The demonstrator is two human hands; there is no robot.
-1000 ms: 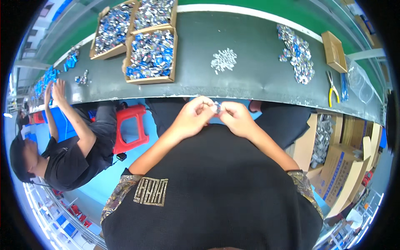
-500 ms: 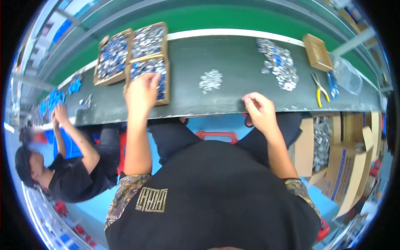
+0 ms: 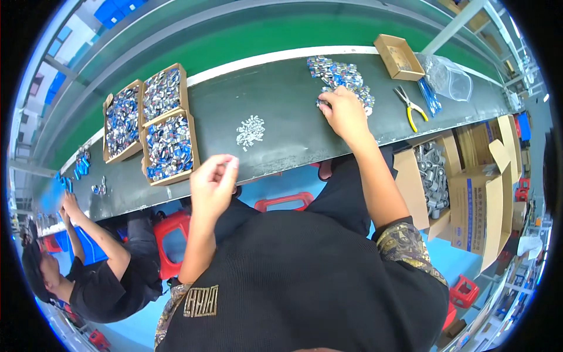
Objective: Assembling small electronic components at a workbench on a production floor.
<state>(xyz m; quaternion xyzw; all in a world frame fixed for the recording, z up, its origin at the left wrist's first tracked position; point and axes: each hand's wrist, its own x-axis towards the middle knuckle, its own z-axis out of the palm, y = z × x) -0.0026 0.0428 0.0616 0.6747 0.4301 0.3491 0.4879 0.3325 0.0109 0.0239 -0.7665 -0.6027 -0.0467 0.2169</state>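
reaching over the worktop [image 3: 281, 155], the right hand [image 3: 346, 114] has its fingers bent at the near left side of a pile of small silver-and-blue parts [image 3: 337, 71]; thumb and fingertips are close together, and i cannot tell whether a part is between them. the left hand [image 3: 211, 185] is at the front edge, just beside the nearest of three cardboard trays [image 3: 195, 146] filled with similar parts. its fingers are loosely curled, the thumb close to them, and i cannot tell if they hold anything. between the two hands, farther back than the left, lies a heap of small white pieces [image 3: 250, 131]. right of the pile are yellow-handled pliers [image 3: 409, 105], blue strips [image 3: 431, 98] and a small cardboard box [image 3: 406, 75]. at far left, a co-worker's hands [image 3: 69, 205] are near blue pieces [image 3: 63, 183].
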